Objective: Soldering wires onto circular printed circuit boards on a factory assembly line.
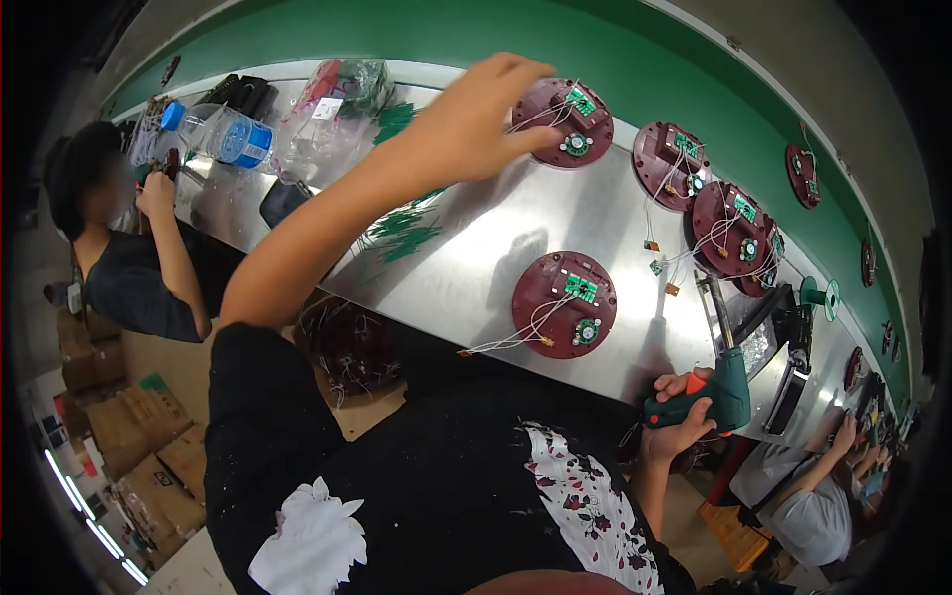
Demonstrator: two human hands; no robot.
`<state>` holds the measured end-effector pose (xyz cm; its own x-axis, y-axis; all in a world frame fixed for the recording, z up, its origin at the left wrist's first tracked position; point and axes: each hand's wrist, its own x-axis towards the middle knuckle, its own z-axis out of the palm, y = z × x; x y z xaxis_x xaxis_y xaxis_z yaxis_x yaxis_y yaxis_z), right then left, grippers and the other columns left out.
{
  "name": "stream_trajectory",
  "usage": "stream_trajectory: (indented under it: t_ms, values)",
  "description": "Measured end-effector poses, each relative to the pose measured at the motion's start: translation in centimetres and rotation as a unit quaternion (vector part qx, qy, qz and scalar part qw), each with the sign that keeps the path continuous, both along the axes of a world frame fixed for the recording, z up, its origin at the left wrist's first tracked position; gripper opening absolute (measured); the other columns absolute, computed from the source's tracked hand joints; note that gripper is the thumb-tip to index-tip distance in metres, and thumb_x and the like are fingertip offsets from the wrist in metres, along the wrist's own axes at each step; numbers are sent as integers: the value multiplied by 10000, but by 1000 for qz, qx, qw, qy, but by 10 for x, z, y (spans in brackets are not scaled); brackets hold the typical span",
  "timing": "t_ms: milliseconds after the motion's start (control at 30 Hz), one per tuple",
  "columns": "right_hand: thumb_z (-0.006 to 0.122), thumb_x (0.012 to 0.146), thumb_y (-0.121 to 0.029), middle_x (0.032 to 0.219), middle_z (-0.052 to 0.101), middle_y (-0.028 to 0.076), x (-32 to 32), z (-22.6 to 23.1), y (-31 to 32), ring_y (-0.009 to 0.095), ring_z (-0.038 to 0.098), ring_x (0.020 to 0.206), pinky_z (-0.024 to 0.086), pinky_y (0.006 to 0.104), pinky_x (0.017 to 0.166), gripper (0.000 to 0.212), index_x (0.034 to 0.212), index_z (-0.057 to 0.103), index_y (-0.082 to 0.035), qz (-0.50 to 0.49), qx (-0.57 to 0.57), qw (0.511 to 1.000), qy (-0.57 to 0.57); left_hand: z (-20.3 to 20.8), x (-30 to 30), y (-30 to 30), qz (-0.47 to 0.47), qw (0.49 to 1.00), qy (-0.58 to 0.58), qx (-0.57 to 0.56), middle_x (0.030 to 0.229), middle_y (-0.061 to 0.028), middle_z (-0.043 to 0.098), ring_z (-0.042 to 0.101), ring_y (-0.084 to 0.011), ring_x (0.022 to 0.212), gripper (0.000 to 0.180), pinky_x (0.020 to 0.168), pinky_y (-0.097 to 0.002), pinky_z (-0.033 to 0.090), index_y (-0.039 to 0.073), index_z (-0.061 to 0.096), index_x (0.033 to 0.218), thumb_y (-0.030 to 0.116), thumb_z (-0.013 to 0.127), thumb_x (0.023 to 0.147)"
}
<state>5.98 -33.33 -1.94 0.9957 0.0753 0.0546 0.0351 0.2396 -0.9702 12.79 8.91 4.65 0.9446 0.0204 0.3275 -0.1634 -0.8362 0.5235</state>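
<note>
My left hand (476,124) reaches to the far side of the bench, thumb and fingers spread at the left edge of a dark red round housing (592,149) with a green circuit board and thin wires. Whether the fingertips touch it I cannot tell. My right hand (684,426) is wrapped round the grip of a green soldering gun (732,387) with a red trigger, its metal tip pointing away from me. Between my hands, near the front edge, lies another dark red housing (540,293), board up, its white wires trailing left.
More dark red housings (654,174) sit along the right. A green-flanged spool (819,297) stands beyond the soldering gun. At the far left are a water bottle (213,134) and clear plastic bags (337,109). Co-workers sit left (139,268) and right (798,496) at the metal bench (436,297).
</note>
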Motion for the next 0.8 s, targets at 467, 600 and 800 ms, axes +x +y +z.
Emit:
stream_trajectory:
  t_ms: [467,600,800]
  values:
    - [536,1054,-404,788,530,81,1,-1,-6,190,538,697,476,361,744,474,1267,489,17,33,3,999,13,-44,-101,6,158,986,-12,53,1055,-115,718,670,-346,961,127,853,-423,514,-4,684,914,57,755,829]
    - [552,1054,-399,778,518,101,4,-5,-9,203,533,693,502,401,750,497,1272,465,38,45,10,999,9,-51,-100,2,189,980,-38,58,1045,-35,717,638,-273,1007,85,894,-396,427,66,665,853,57,733,805]
    - [547,1053,-411,785,531,91,3,-2,-8,194,540,697,485,380,751,496,1275,477,28,49,11,999,6,-50,-100,-6,203,976,-62,40,1056,-34,714,637,-272,1007,82,897,-397,426,62,647,846,62,719,806]
